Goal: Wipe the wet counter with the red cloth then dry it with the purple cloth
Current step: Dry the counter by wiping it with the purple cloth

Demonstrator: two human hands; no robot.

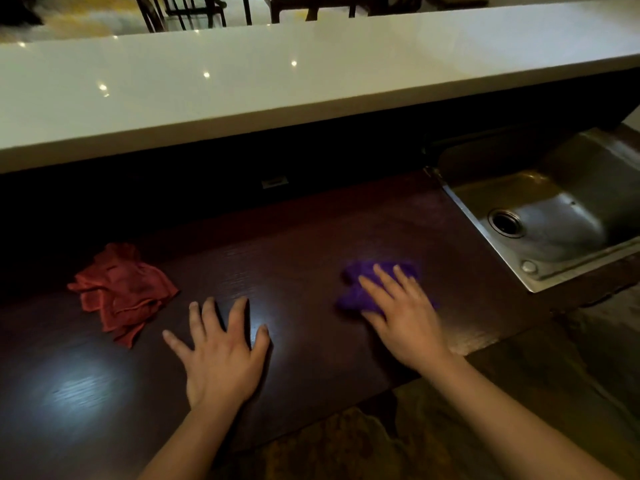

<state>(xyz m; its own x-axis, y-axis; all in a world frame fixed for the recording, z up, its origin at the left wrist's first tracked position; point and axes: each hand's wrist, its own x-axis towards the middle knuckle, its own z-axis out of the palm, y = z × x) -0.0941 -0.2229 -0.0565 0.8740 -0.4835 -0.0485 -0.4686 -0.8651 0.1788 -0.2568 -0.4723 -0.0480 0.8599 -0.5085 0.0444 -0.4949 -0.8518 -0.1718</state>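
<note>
A crumpled red cloth [122, 292] lies on the dark wooden counter [298, 237] at the left, with no hand on it. My left hand [221, 355] rests flat on the counter to the right of the red cloth, fingers spread, holding nothing. The purple cloth [360, 289] is bunched on the counter at centre right. My right hand [405, 313] presses down on it with fingers extended, covering its near part.
A steel sink [540, 216] with a round drain is set into the counter at the right. A raised white bar top [277, 81] runs along the back. The counter's front edge is close to my forearms; patterned floor shows below.
</note>
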